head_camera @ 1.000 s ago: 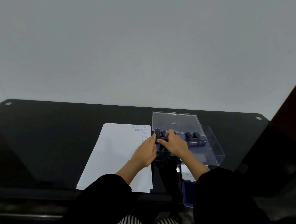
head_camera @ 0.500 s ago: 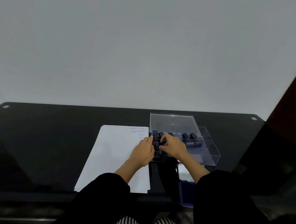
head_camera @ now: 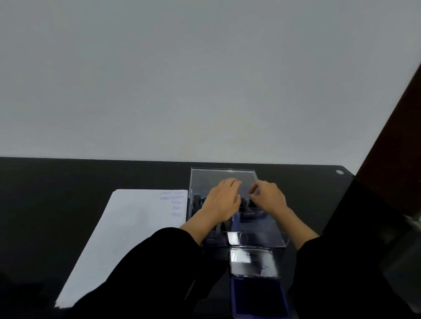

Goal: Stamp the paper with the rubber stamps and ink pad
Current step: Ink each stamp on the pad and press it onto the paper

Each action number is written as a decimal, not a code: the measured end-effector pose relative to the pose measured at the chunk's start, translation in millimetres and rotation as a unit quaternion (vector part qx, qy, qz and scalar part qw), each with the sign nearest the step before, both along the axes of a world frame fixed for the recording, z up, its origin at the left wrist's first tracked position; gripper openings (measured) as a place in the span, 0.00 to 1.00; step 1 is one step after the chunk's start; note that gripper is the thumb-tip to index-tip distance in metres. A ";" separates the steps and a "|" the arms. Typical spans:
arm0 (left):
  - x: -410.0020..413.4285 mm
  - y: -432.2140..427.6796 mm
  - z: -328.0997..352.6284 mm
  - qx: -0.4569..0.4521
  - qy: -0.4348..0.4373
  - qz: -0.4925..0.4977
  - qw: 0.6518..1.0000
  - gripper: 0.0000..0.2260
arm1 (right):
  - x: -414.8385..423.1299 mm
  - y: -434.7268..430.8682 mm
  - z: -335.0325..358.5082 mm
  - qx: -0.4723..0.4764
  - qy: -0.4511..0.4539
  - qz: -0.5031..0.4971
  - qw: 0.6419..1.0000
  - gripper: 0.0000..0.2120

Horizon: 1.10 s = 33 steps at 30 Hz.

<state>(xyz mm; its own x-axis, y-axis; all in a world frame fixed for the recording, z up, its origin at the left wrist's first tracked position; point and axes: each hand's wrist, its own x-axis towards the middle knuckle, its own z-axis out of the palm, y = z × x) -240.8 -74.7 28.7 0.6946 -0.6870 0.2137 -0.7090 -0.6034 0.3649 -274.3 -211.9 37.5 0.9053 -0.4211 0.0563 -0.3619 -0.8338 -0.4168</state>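
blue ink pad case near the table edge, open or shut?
Open. The blue ink pad case has its lid flipped back towards the clear plastic stamp box, leaving the dark blue pad exposed.

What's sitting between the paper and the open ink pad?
Only the left sleeve crosses bare black table there, in the head view.

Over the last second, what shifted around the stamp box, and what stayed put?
Both hands moved farther into the clear box: left hand and right hand now reach toward its raised lid, above the stamps. Whether either grips a stamp is unclear. Paper and open ink pad stayed put.
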 end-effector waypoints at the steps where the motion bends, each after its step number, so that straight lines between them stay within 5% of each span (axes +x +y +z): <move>1: 1.8 -7.3 -0.2 0.007 -0.003 -0.003 1.000 0.20 | 3.2 -4.2 -2.2 -0.001 0.002 -0.003 1.000 0.08; 11: 29.8 -37.4 -44.5 0.104 0.025 0.017 0.994 0.25 | 32.1 -24.2 -36.1 -0.045 0.062 -0.020 0.997 0.13; 24: 33.6 -37.5 -57.1 0.084 0.015 0.016 0.996 0.26 | 40.3 -19.6 -40.8 -0.065 0.047 -0.069 0.994 0.18; 33: 28.1 -29.6 -45.0 0.065 0.034 0.006 0.997 0.25 | 26.9 -24.9 -33.7 0.018 -0.068 -0.068 0.995 0.11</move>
<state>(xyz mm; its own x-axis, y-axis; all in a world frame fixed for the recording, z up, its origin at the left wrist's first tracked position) -212.7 -104.3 -16.3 0.7125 -0.6977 0.0754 -0.6779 -0.6565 0.3309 -247.4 -236.8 3.8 0.8243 -0.5439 0.1575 -0.4092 -0.7644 -0.4981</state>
